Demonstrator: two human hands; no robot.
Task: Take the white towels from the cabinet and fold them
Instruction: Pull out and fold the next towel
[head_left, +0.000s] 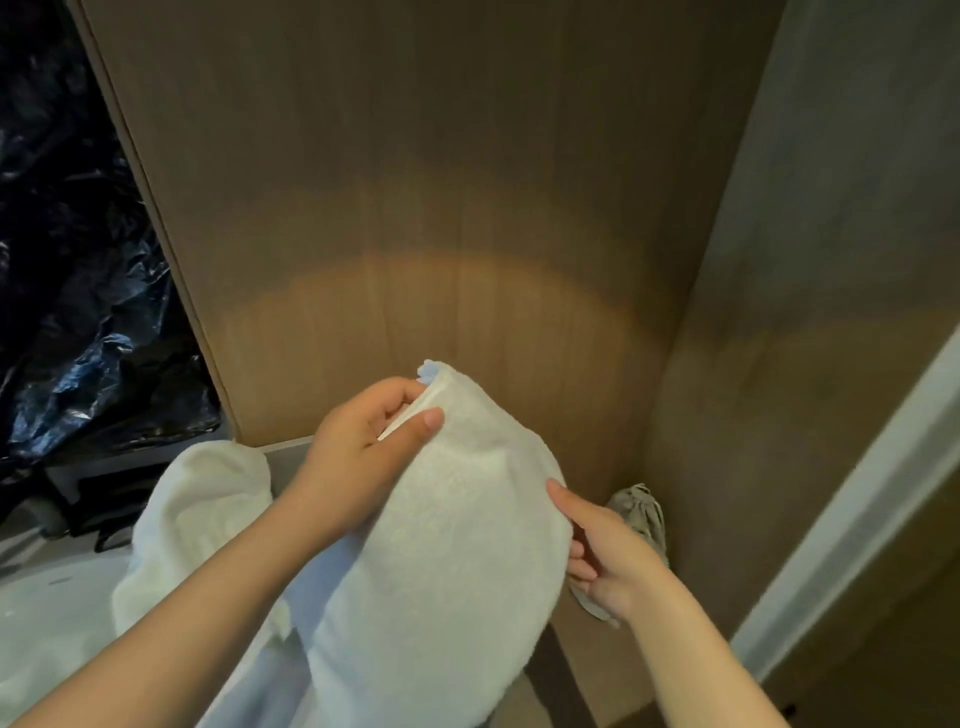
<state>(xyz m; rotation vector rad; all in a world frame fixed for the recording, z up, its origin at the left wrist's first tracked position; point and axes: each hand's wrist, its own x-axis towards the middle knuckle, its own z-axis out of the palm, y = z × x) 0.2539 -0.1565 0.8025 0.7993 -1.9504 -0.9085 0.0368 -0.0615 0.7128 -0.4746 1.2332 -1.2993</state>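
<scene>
- The white terry towel (441, 545) hangs as a soft rounded bulge between both hands, before the wood-grain cabinet (467, 208).
- The left hand (363, 452) pinches its top hem, thumb over the fingers.
- The right hand (597, 551) grips its right edge, fingers curled.
- A second white towel (197, 519) lies crumpled at the left.

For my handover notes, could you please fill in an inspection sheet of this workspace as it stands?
Surface: cabinet floor, only a brown strip shows below the towel.
Job's things: white towel held up before the cabinet back panel; white bundle at left, likely another towel.
Clutter: grey cloth in the cabinet's right corner.
Grippers: left hand pinches the towel's top edge; right hand grips its right side.
Cables: nothing seen.
Surroundings: black plastic sheeting at left; pale door edge at right.
</scene>
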